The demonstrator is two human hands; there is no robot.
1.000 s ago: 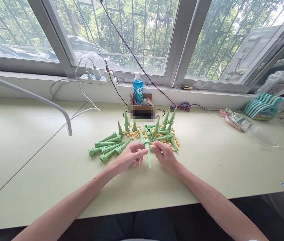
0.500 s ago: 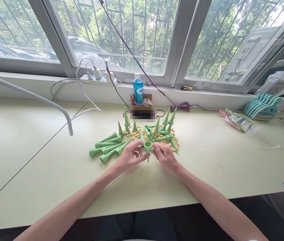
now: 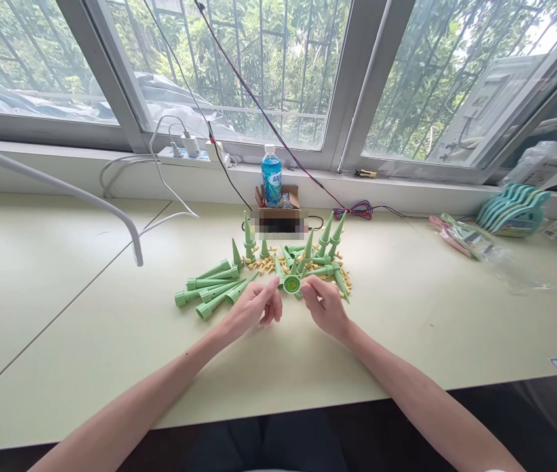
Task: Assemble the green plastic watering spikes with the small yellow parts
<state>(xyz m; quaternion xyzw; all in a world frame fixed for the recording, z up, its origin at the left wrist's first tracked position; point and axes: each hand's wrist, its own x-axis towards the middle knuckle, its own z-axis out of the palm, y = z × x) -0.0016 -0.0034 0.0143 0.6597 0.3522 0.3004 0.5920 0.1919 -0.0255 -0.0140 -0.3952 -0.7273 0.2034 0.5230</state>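
- One green cone, open end facing the wearer, sits between both hands.
- Right hand: clenched, grasping the green cone's side.
- Left hand: released, loosely curled just beside it.
- Yellow pegs lie beyond on the bench.

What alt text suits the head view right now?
The right hand holds a green cone, open end facing the camera, the left hand beside it. More green cones and yellow pieces sit on the pale table; a blue bottle stands behind.
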